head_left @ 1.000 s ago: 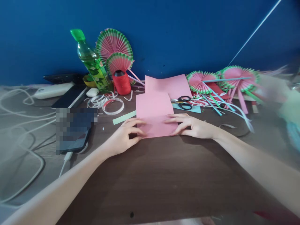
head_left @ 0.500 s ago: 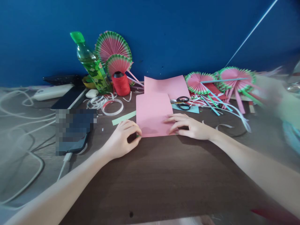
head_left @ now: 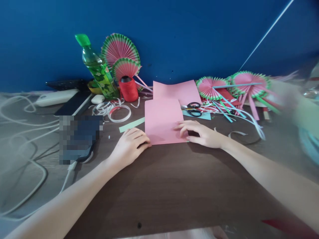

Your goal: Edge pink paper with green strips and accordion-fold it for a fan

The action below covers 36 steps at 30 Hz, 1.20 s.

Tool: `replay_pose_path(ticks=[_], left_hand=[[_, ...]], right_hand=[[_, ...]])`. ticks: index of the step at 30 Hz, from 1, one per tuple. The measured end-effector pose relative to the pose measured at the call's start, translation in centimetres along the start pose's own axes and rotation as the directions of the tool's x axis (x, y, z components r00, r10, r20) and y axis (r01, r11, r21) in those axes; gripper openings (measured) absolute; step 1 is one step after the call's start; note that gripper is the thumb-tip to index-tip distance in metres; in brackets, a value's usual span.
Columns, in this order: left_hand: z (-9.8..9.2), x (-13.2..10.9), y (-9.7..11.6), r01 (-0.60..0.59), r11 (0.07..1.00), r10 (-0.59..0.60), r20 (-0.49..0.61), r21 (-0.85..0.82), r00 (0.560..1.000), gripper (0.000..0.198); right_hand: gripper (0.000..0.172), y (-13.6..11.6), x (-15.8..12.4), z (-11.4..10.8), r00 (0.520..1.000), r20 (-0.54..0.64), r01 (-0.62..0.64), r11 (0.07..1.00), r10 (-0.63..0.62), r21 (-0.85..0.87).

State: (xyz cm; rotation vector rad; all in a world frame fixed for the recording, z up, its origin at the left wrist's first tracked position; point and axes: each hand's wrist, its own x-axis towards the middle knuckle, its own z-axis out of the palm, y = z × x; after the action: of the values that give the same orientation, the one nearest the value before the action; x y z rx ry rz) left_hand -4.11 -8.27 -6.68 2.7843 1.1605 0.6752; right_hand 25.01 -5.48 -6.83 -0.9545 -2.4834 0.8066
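A sheet of pink paper (head_left: 163,121) lies on the dark table in front of me, its near edge toward me. At its near left corner my left hand (head_left: 132,144) is closed, with thumb and fingertips pinched on the corner. My right hand (head_left: 199,132) lies over the near right part of the sheet, fingers apart and stretched across it. Its thumb sits by the right corner, where a sliver of green shows. Behind this sheet another pink sheet (head_left: 176,90) leans up toward the wall. A light green paper strip (head_left: 132,124) sticks out on the left.
Black-handled scissors (head_left: 195,113) lie right of the paper, near pleated pink-and-green fans (head_left: 211,88) and paper strips. To the left stand a red thread spool (head_left: 128,89) and a green bottle (head_left: 99,73), with a tape roll (head_left: 119,114), a phone (head_left: 81,139) and white cables (head_left: 45,172).
The fingers of my left hand have closed in and flattened at the paper's corner. My right fingers have shifted slightly on the sheet. The paper has barely moved.
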Motion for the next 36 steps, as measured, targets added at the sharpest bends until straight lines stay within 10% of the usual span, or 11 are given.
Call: replay_pose_path(ticks=[25, 36], left_hand=[[-0.9, 1.2, 0.8, -0.033, 0.862, 0.130, -0.159, 0.506, 0.979, 0.021], [-10.1, 7.2, 2.4, 0.220, 0.882, -0.030, -0.415, 0.417, 0.909, 0.026]], right_hand=[[0.019, -1.4, 0.7, 0.6, 0.883, -0.380, 0.032, 0.845, -0.274, -0.534], [0.018, -9.2, 2.3, -8.5, 0.727, -0.625, 0.047, 0.928, -0.285, -0.370]])
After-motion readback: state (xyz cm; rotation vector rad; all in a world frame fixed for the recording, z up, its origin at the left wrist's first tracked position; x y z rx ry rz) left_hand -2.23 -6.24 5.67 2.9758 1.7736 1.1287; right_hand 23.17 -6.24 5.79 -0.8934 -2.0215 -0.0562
